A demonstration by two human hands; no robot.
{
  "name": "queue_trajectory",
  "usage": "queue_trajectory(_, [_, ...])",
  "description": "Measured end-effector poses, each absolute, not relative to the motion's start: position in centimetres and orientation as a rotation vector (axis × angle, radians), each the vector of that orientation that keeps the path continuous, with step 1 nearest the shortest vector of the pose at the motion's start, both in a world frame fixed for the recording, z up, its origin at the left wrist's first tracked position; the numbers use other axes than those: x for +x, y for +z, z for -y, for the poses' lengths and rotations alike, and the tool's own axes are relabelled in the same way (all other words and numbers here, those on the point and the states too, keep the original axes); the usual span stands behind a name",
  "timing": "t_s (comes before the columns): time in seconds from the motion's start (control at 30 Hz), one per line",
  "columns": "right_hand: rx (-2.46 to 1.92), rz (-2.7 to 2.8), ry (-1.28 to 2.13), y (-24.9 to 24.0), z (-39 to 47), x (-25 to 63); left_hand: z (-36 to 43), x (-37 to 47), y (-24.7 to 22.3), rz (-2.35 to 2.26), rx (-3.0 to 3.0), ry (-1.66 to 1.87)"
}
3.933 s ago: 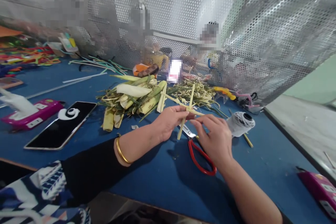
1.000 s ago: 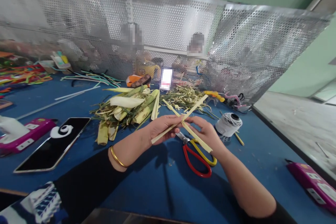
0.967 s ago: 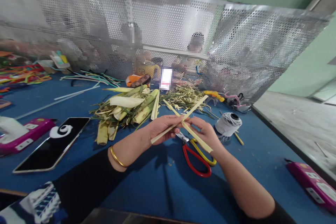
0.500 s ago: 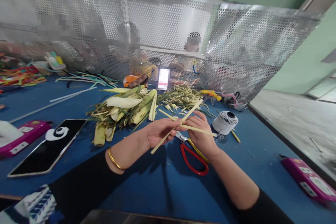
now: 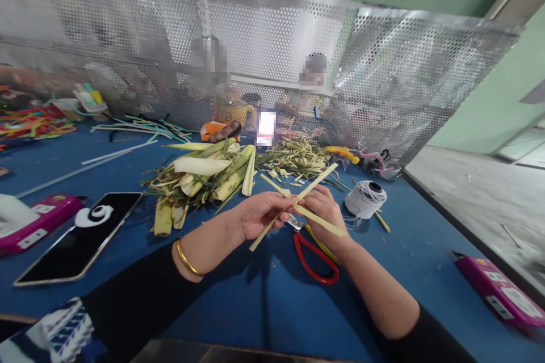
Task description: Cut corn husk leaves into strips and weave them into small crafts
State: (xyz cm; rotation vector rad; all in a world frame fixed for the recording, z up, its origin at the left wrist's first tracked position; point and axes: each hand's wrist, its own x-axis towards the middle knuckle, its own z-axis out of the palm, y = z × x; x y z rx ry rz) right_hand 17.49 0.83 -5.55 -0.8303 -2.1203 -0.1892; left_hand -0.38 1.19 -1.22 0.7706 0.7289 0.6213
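My left hand (image 5: 263, 214) pinches two pale, flat plant strips (image 5: 320, 180) where they cross in an X. My right hand (image 5: 326, 216) is closed at the right side of the crossing, its curled fingers against the strips and its fingertips partly hidden. One strip end slants across the back of that hand. Under the hands lie scissors (image 5: 300, 256) with one red and one yellow handle, their blades mostly covered. A heap of green and cream husk pieces (image 5: 202, 167) sits beyond my left hand. To the right stands a spool of white string (image 5: 365, 199).
A phone (image 5: 80, 247) and a magenta power strip (image 5: 46, 215) lie on the left; another power strip (image 5: 498, 289) is at right. Shredded plant scraps (image 5: 298, 156), an orange-and-brown item (image 5: 221, 131) and a yellow tool (image 5: 343, 153) lie before a perforated metal screen (image 5: 272, 28). People sit behind it.
The crossed strips have turned slightly, and the upper end has shifted right. The right fingers have moved down a little and are more curled. The left hand keeps its pinch.
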Motion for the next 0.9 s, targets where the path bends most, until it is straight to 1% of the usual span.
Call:
queue_trajectory(0.1, [-0.894,2.184,-0.207,-5.0,-0.7,17.5,-1.4,-0.4,-1.3,-0.779,0.916,0.693])
queue_trajectory(0.2, [-0.946,2.222,-0.375,-3.8,0.0,17.8,-1.6,-0.5,-1.3,-0.860,1.042,0.733])
queue_trajectory(0.3, [-1.043,1.978,-0.567,-2.5,0.8,18.4,-1.6,-0.7,-1.1,-0.982,1.172,0.731])
queue_trajectory(0.37, [-1.137,1.825,-0.547,-2.0,1.0,18.6,-1.3,-0.7,-1.0,-1.035,1.301,0.666])
queue_trajectory(0.43, [-1.234,1.797,-0.349,-1.8,1.0,18.5,-0.7,-0.7,-0.8,-1.015,1.435,0.527])
queue_trajectory(0.53, [-1.304,1.842,0.244,-2.1,0.8,17.8,0.4,-0.3,-0.8,-0.913,1.551,0.296])
queue_trajectory(0.6, [-1.283,1.820,0.635,-2.3,0.7,17.3,1.0,0.0,-1.0,-0.878,1.573,0.214])
queue_trajectory(0.67, [-1.251,1.739,0.860,-2.3,0.7,17.0,1.1,0.3,-1.3,-0.903,1.571,0.202])
queue_trajectory(0.7, [-1.239,1.688,0.901,-2.3,0.8,16.9,1.1,0.5,-1.5,-0.936,1.567,0.223])
queue_trajectory(0.77, [-1.217,1.587,0.882,-2.2,1.0,16.8,0.8,0.6,-1.7,-1.034,1.565,0.305])
queue_trajectory(0.9, [-1.219,1.560,0.618,-1.7,1.8,16.8,-0.1,0.4,-1.8,-1.190,1.472,0.556])
